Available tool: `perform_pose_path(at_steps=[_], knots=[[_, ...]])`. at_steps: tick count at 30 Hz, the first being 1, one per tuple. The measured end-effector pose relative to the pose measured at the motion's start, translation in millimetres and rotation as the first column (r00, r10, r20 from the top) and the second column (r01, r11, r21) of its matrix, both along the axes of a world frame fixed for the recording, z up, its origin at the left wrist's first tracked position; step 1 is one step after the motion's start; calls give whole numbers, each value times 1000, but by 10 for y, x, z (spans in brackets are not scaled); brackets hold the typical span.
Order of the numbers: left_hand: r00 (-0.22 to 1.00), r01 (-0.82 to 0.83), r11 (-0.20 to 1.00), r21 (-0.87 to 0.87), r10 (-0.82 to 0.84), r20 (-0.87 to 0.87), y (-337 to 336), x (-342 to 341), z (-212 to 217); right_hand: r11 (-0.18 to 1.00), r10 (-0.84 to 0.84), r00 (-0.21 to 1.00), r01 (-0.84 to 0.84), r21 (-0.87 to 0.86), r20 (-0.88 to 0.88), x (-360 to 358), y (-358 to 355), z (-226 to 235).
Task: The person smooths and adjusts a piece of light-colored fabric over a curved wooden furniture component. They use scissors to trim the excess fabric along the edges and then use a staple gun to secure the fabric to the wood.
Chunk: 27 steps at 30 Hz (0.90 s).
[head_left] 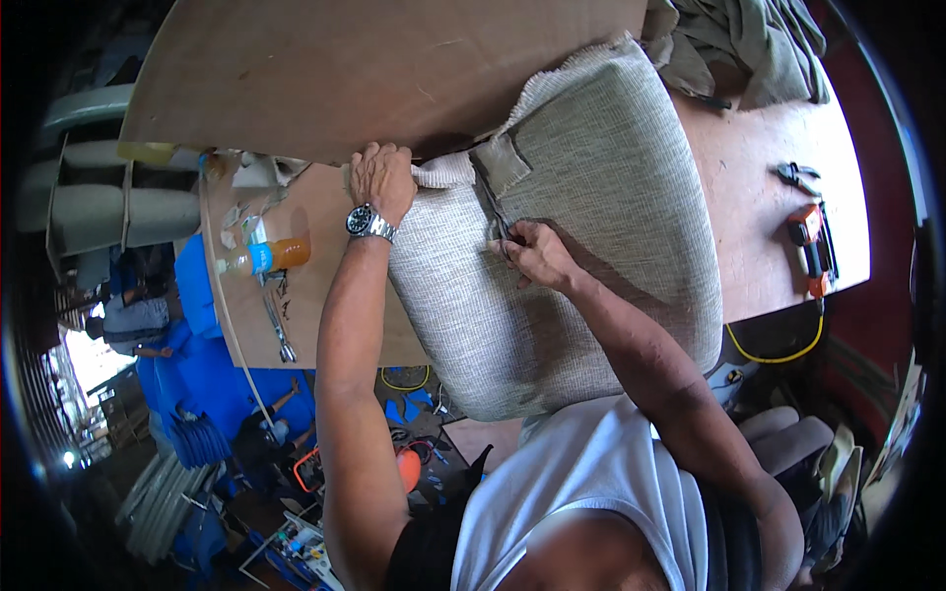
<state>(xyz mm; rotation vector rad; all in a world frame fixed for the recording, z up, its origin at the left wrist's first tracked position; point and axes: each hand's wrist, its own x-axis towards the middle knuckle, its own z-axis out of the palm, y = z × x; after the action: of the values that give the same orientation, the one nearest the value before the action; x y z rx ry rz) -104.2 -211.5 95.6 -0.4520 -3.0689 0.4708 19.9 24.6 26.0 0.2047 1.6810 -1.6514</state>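
Note:
A padded seat-like piece (631, 187) covered in light grey woven fabric leans on the bench toward me. My right hand (539, 254) is closed round the handles of dark scissors (498, 211), their blades pointing away along a cut in the fabric. Beside the blades a loose fabric flap (506, 164) is folded over. My left hand (382, 180), with a metal watch on its wrist, grips the fabric's far left edge next to a rolled strip (445, 171). Its fingertips curl over the edge and are partly hidden.
A large curved wooden panel (325, 69) rises behind the seat piece. On the bench's left stand a bottle of orange liquid (266, 257) and a ratchet wrench (278, 330). At right lie pliers (800, 178) and an orange-black staple gun (813, 246). Crumpled cloth (754, 44) lies far right.

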Motion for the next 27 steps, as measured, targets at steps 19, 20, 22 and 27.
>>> perform_pose_path(at_steps=[19, 20, 22, 27], knots=[[993, -47, 640, 767, -50, 103, -313, 15, -35, 988, 77, 996, -83, -128, -51, 179, 17, 384], [995, -24, 584, 812, -61, 73, -341, 19, -53, 979, 113, 993, -116, -166, -25, 207, 16, 462], [976, 216, 596, 774, -136, -169, -438, 52, -158, 951, 195, 981, -184, -247, 21, 243, -11, 679], [904, 371, 699, 611, -122, -409, -338, 254, -92, 936, 239, 970, -219, -274, 42, 30, -239, 821]])
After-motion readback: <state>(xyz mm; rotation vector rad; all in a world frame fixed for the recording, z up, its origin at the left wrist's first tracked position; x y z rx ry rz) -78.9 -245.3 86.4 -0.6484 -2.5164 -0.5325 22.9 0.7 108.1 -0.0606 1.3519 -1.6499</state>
